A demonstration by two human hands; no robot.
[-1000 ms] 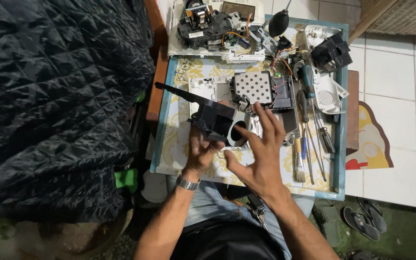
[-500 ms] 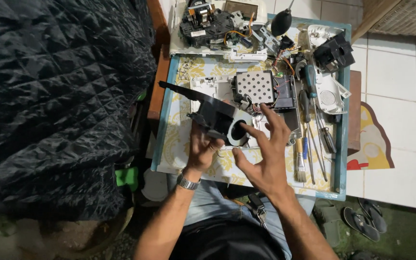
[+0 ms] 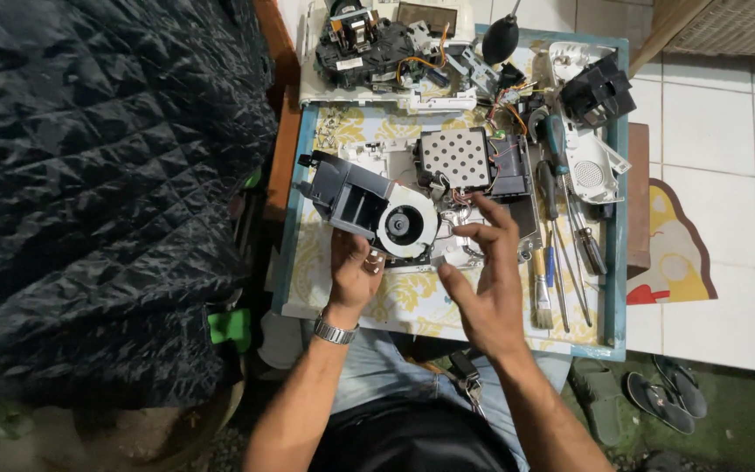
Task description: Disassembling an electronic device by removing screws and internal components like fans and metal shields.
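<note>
Grey plastic blower housing (image 3: 364, 203), with a round white fan opening, is raised above the patterned tray (image 3: 412, 301), gripped from below by the left hand (image 3: 353, 273). Just beside it, the right hand (image 3: 482, 284) hovers with fingers spread, holding nothing. Further right, screwdrivers (image 3: 561, 227) lie side by side.

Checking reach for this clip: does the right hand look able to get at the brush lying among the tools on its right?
Probably yes. The right hand is open and empty, and the brush lies just beside it on the table with nothing between them; the left hand holds the blower fan housing.
</note>
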